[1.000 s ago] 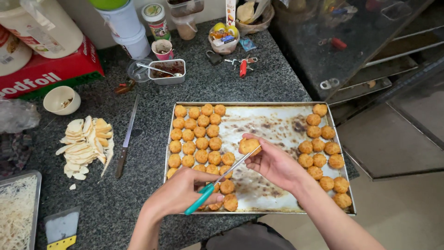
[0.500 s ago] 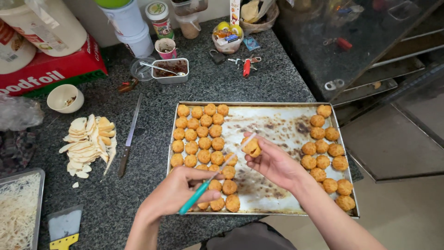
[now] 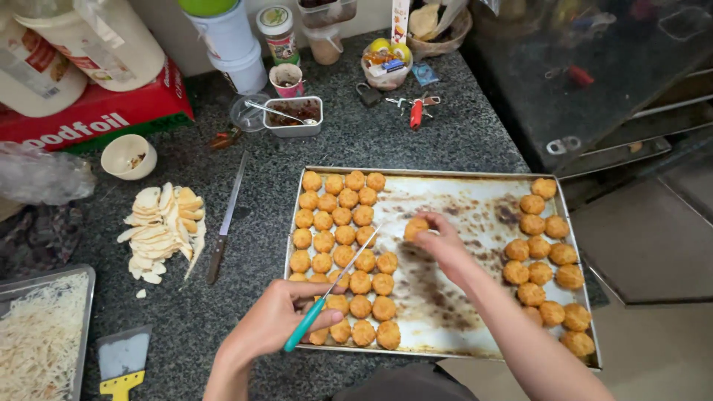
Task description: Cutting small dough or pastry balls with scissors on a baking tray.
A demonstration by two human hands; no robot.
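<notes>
Gripping a teal-handled knife point(image 3: 334, 286) in the left hand point(image 3: 271, 319), blade reaching toward the tray's middle. Pinching one golden ball point(image 3: 415, 227) in the right hand point(image 3: 444, 241) over the bare, stained centre of the baking tray point(image 3: 475, 327). Looking roughly midway: big cluster packed left, smaller group waiting right.

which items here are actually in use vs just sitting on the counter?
In use:
left hand gripping the teal-handled knife
right hand pinching one golden ball
baking tray with the other golden balls

Lying about:
long knife
sliced pale pieces
small bowl
keys
yellow-handled scraper
</notes>
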